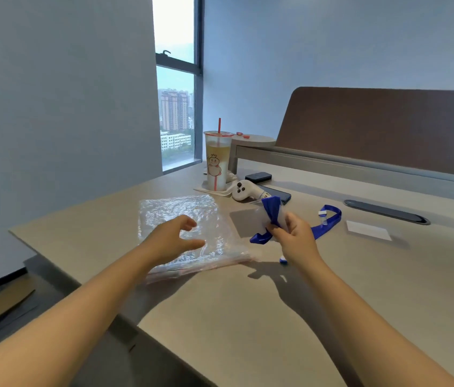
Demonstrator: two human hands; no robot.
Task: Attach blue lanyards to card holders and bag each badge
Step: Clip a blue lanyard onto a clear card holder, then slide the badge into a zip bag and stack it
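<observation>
blue lanyard (pixel 271 216) bunched with a clear card holder, pinched in right hand (pixel 294 241) at 3 o'clock above tabletop (pixel 248 317). left hand (pixel 177 237) spread, holding nothing, over stack of clear bags (pixel 181 210) at 9 o'clock. bagging step, probably; next calls for peeling one bag free.

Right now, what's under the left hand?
The left hand hovers open over a stack of clear plastic bags lying flat on the desk. Whether the fingers touch the stack is unclear; the desk beneath it is covered.

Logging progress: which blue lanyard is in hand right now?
The bunched lanyard gripped by the right hand; the other lanyard lies flat on the desk.
</observation>
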